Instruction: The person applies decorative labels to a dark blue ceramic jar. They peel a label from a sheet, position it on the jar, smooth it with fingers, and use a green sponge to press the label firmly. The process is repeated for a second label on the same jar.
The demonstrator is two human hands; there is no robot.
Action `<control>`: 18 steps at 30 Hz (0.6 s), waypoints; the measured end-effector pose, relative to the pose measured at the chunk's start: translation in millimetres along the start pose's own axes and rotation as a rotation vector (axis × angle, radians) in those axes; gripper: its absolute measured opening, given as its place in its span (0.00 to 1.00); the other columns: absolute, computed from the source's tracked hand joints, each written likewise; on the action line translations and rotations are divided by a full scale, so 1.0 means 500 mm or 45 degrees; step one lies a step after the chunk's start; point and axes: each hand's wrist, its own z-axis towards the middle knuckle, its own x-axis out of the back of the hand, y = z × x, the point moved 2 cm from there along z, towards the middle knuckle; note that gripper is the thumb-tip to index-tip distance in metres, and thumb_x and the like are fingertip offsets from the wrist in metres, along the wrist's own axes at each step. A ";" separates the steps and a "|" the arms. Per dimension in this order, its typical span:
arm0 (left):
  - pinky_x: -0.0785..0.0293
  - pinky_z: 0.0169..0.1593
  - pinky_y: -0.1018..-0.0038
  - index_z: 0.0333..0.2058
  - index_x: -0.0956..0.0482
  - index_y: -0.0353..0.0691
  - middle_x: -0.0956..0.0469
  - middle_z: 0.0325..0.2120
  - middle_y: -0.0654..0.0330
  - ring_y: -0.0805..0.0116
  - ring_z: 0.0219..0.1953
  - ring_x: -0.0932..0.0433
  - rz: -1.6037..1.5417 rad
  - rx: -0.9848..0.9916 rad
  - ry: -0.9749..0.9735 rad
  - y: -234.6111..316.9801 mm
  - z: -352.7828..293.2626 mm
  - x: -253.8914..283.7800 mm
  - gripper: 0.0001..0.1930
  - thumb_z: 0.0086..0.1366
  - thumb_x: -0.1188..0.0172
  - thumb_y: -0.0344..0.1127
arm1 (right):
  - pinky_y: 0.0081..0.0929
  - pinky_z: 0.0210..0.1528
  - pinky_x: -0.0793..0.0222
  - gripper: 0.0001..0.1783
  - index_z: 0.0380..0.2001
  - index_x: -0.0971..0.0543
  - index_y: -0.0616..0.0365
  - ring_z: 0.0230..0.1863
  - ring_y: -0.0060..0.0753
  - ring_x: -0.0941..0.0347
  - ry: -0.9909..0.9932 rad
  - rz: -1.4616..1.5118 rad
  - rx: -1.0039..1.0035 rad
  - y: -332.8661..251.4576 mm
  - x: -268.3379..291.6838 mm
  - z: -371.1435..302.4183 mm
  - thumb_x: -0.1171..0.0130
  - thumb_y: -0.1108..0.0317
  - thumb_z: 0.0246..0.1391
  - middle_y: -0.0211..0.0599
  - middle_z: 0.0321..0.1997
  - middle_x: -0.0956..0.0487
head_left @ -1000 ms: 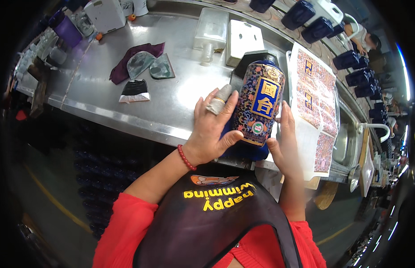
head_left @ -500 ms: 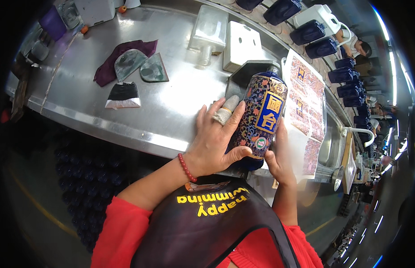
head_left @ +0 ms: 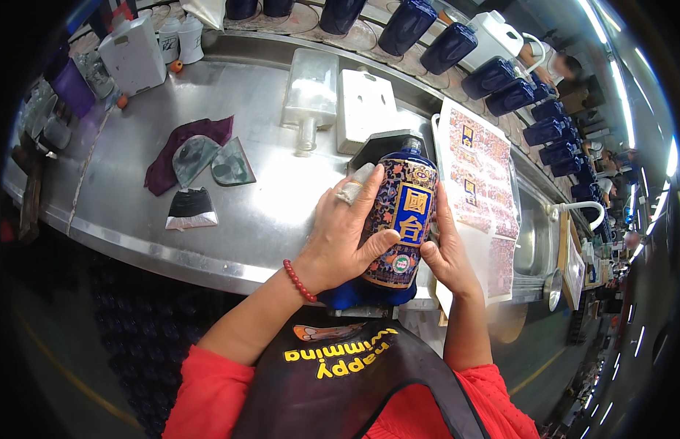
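Note:
A dark blue bottle (head_left: 400, 219) with a patterned floral wrap and a blue-and-gold panel lies between my two hands, its neck away from me. Along its left side rests my left hand (head_left: 338, 238), thumb across the lower front, with grey finger cots (head_left: 354, 184) on its fingers. My right hand (head_left: 453, 260) presses the right edge, fingers pointing up along it and thumb near the lower corner. Behind the bottle's shoulder is a dark angular support (head_left: 369, 150), mostly hidden. Glossy blue glass shows below the wrap. Sheets of matching printed decals (head_left: 480, 194) lie just right of the bottle.
On the steel table (head_left: 135, 234) are a purple cloth (head_left: 161, 164), curved scraper pieces (head_left: 234, 162) and a black-and-clear scraper (head_left: 191, 210). A clear glass bottle (head_left: 311, 91) and white container (head_left: 365, 106) stand beyond. Blue bottles (head_left: 450, 47) line the far ledge; a sink (head_left: 534, 241) is right.
The whole view has shifted, and the bottle now appears lower, further left and straighter. My right hand's fingers, blurred before, now lie along the bottle's edge. Both hands stay on it.

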 end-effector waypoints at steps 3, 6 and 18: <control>0.45 0.68 0.51 0.73 0.50 0.37 0.32 0.61 0.40 0.40 0.62 0.33 -0.068 0.005 -0.020 -0.010 0.005 -0.002 0.49 0.66 0.45 0.67 | 0.39 0.69 0.42 0.64 0.76 0.57 0.61 0.67 0.41 0.40 -0.027 0.063 -0.050 0.001 0.005 0.010 0.36 0.33 0.53 0.52 0.78 0.49; 0.43 0.67 0.52 0.73 0.51 0.37 0.33 0.62 0.40 0.40 0.61 0.32 -0.148 0.007 -0.028 -0.017 0.010 0.001 0.51 0.65 0.44 0.68 | 0.40 0.68 0.41 0.68 0.76 0.56 0.61 0.66 0.42 0.39 -0.031 0.069 -0.119 0.002 0.014 0.015 0.32 0.33 0.49 0.52 0.77 0.47; 0.39 0.64 0.52 0.73 0.54 0.37 0.32 0.61 0.38 0.40 0.61 0.30 -0.237 0.055 -0.095 -0.029 0.019 -0.013 0.53 0.64 0.45 0.70 | 0.43 0.72 0.45 0.74 0.77 0.62 0.60 0.72 0.51 0.41 -0.097 0.102 -0.030 0.017 0.014 0.026 0.33 0.26 0.45 0.61 0.77 0.49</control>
